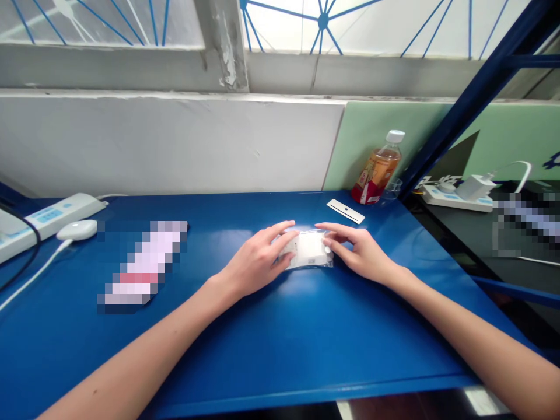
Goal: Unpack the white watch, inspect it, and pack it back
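A small white packet in a clear plastic bag [310, 249] lies on the blue table [306, 326], in front of me. From the left, my left hand [258, 259] curls its fingers and thumb round the packet's left end. At the other end, my right hand [359, 251] has the packet's right edge between thumb and fingers, the index finger reaching out above it. Fine print shows on the packet, too small to read. Behind it, a flat white card with a dark line [345, 211] lies on the table.
A bottle of orange drink [378, 169] stands at the back right beside a small clear cup [391, 191]. To the left lie a blurred-out phone-like object [146, 265], a white earbud case on a cable [77, 230] and a power strip [52, 221]. A blue slanted post [459, 111] rises at right.
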Demonstrator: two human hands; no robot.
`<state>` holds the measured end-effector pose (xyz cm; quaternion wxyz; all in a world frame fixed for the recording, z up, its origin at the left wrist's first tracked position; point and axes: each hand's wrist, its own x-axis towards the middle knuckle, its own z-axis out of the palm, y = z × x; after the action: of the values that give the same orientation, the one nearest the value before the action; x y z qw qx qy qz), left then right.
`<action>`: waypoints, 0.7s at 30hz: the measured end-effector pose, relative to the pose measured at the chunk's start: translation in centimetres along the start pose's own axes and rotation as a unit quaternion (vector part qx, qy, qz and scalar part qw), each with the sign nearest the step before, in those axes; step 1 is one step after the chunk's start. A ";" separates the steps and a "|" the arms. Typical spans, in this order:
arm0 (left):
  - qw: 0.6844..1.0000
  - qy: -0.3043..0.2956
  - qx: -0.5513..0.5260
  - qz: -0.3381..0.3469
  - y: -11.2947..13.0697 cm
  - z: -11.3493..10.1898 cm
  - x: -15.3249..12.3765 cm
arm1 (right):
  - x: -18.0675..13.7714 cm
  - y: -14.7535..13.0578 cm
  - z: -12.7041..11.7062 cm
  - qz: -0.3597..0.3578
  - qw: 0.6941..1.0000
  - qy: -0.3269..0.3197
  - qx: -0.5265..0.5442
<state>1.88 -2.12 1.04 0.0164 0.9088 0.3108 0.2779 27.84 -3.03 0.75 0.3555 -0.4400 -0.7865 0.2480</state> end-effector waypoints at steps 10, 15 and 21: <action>0.990 -0.134 -0.025 -0.039 -0.2 0.1 0.1 | 0.0 0.9 0.3 -0.109 0.973 -0.099 -0.179; 0.988 -0.145 -0.020 -0.050 0.3 0.1 0.1 | -0.3 0.0 0.6 -0.109 0.964 -0.132 -0.206; 0.977 -0.205 -0.016 -0.050 0.7 0.7 0.0 | -0.7 -0.4 1.6 -0.114 0.968 -0.101 -0.201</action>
<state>2.65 -2.61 0.59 0.1086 0.9294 0.3412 0.0894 26.65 -3.96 -0.18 0.2050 -0.3824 -0.8969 0.0860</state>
